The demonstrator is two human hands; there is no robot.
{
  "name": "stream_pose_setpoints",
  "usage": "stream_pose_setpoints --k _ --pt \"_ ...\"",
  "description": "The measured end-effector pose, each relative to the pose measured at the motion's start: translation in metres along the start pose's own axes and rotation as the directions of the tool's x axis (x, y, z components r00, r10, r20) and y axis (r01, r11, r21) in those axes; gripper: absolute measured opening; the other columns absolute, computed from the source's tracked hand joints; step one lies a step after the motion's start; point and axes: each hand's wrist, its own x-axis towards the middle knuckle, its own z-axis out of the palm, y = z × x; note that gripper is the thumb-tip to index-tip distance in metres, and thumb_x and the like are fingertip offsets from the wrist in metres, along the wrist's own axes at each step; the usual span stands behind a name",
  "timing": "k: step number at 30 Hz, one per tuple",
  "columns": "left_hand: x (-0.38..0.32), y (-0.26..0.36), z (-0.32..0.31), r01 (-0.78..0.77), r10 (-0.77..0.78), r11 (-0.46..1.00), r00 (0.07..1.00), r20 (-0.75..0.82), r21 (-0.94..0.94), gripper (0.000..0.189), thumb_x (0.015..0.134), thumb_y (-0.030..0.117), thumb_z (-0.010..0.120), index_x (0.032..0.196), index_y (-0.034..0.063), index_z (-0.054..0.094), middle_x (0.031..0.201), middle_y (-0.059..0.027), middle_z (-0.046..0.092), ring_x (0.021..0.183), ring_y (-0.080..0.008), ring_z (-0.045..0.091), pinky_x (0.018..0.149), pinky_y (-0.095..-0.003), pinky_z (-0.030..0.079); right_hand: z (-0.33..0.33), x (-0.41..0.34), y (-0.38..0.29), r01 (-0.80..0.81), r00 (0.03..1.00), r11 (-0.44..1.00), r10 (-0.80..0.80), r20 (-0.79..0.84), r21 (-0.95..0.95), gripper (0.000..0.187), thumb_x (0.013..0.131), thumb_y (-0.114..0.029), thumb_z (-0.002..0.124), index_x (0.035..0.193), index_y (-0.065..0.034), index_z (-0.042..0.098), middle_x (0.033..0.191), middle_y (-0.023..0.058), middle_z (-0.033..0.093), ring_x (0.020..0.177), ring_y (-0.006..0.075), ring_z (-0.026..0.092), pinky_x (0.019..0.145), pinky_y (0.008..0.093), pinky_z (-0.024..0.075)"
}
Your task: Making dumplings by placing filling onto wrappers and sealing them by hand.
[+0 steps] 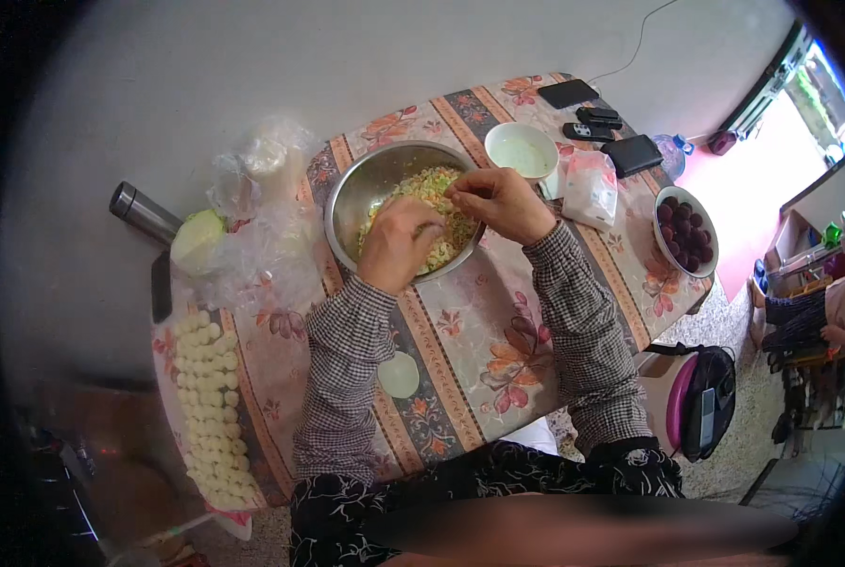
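Note:
A stainless steel bowl (344, 198) stands on the table, holding finely chopped vegetable filling (426, 186) in green, orange and pale yellow. Over its near left part is my left hand (400, 244), back upward, its fingertips mostly hidden from me. My right hand (504, 202) hovers at the bowl's right rim, thumb and forefinger brought together. Whether either hand holds something small cannot be made out. A pale round disc (398, 374), perhaps a dough wrapper, lies beside my left forearm. Small whitish dumpling-like pieces (212, 411) sit in rows along the table's left edge.
A white bowl of pale liquid (522, 152) and a plastic packet (590, 190) stand right of the steel bowl. Farther right is a bowl of dark red fruit (685, 234). Leftward are clear plastic bags (266, 241), a cut cabbage (199, 242) and a steel flask (144, 211).

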Motion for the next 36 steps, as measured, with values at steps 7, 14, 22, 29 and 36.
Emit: stream_pose_setpoints --k 7,14,22,29,36 --pt "0.001 0.000 -0.010 0.301 -0.333 0.910 0.940 -0.069 -0.284 0.016 0.085 0.012 0.064 0.094 0.0002 0.066 0.086 -0.0155 0.067 0.078 -0.0255 0.066 0.070 -0.0331 0.051 0.022 -0.010 -0.015 0.055 0.993 0.998 -0.059 -0.104 -0.040 0.017 0.089 -0.011 0.063 0.099 0.0029 0.065 0.082 0.0064 0.066 0.077 0.0091 0.061 0.068 0.0252 0.0504" --pt "0.003 0.007 -0.012 0.318 -0.348 0.891 0.937 -0.037 -0.323 0.018 0.087 0.016 0.064 0.095 -0.0005 0.065 0.078 -0.0141 0.068 0.071 -0.0199 0.067 0.064 -0.0309 0.052 0.038 -0.021 -0.014 0.080 0.971 0.988 -0.106 -0.213 -0.129 0.017 0.087 -0.012 0.062 0.097 0.0013 0.063 0.082 0.0119 0.065 0.073 0.0168 0.064 0.067 0.0293 0.0509" --pt "0.004 0.009 -0.013 0.333 -0.373 0.871 0.927 -0.043 -0.361 0.018 0.087 0.015 0.063 0.093 -0.0019 0.064 0.077 -0.0113 0.068 0.070 -0.0154 0.066 0.063 -0.0289 0.051 0.042 -0.022 -0.012 0.058 0.964 0.986 -0.096 -0.246 -0.157 0.018 0.084 -0.015 0.062 0.094 -0.0007 0.062 0.084 0.0175 0.063 0.077 0.0310 0.064 0.068 0.0371 0.0504" --pt "0.002 0.006 -0.009 0.322 -0.359 0.861 0.933 -0.022 -0.394 0.018 0.087 0.015 0.064 0.094 -0.0013 0.063 0.079 -0.0109 0.068 0.071 -0.0140 0.065 0.065 -0.0280 0.051 0.045 -0.023 -0.009 0.128 0.941 0.980 -0.168 -0.294 -0.151 0.018 0.082 -0.014 0.059 0.091 0.0010 0.059 0.083 0.0180 0.060 0.075 0.0320 0.062 0.067 0.0374 0.0490" --pt "0.002 0.004 -0.006 0.320 -0.344 0.853 0.939 0.016 -0.412 0.017 0.086 0.014 0.064 0.096 -0.0007 0.063 0.080 -0.0114 0.068 0.072 -0.0144 0.065 0.066 -0.0277 0.051 0.047 -0.020 -0.010 0.149 0.932 0.980 -0.184 -0.313 -0.133 0.018 0.080 -0.015 0.060 0.086 0.0019 0.059 0.080 0.0168 0.059 0.071 0.0289 0.060 0.065 0.0374 0.0479"
